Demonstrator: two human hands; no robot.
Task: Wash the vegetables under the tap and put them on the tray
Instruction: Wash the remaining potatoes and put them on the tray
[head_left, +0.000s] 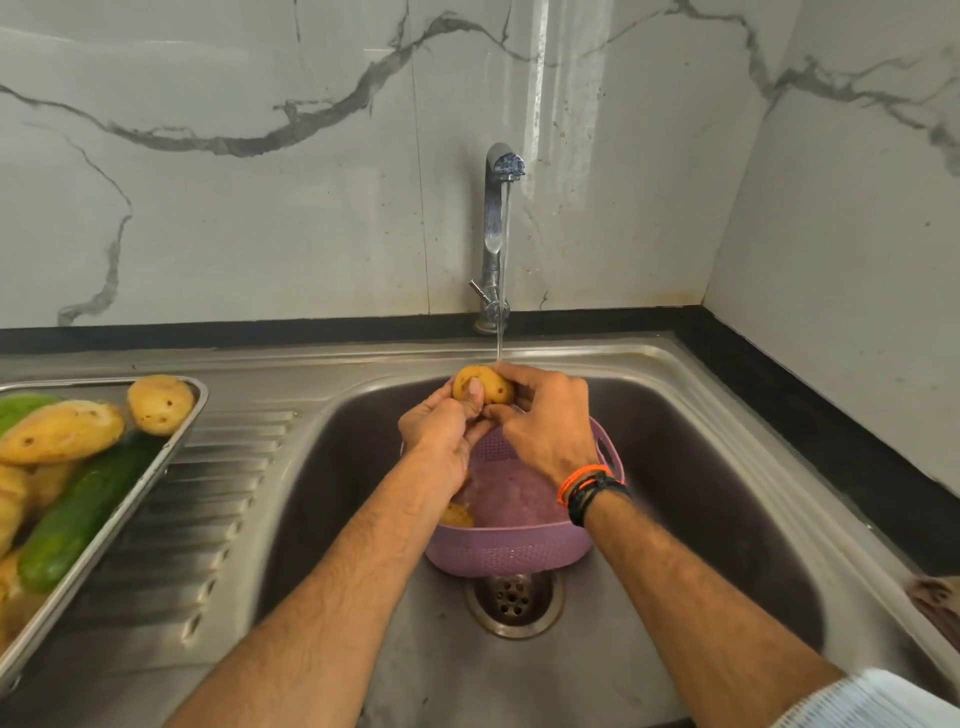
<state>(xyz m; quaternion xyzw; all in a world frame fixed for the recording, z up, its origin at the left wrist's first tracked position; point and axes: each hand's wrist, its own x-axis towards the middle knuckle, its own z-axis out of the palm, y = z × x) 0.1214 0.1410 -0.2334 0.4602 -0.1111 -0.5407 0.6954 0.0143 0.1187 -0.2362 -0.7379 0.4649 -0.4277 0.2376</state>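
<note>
Steel tray (193, 410): sits on the ribbed draining board at the left, holding several potatoes (62, 432), a green cucumber (83, 512) lying lengthwise among them, and a paler green vegetable at the far-left edge, only partly in view.
Sink (701, 467): a stainless basin at centre, with its drain (513, 603) showing at the near side of the colander.
Colander (511, 545): a lilac perforated plastic bowl standing in the basin; one potato piece (457, 515) shows at its left inner wall, half hidden by the left forearm.
Tap (496, 234): chrome, mounted at the far rim of the sink, with a thin stream of water running down onto the hands.
Held potato (491, 383): raised above the colander's far edge, directly under the stream.
Left hand (444, 436): fingers curled around the near-left side of the held potato, the thumb pressed flat on its skin.
Right hand (550, 421): fingers curled over the potato's right side, gripping it; orange and black bands circle the wrist.
Backdrop: grey-veined marble wall panels behind a black counter edge.
</note>
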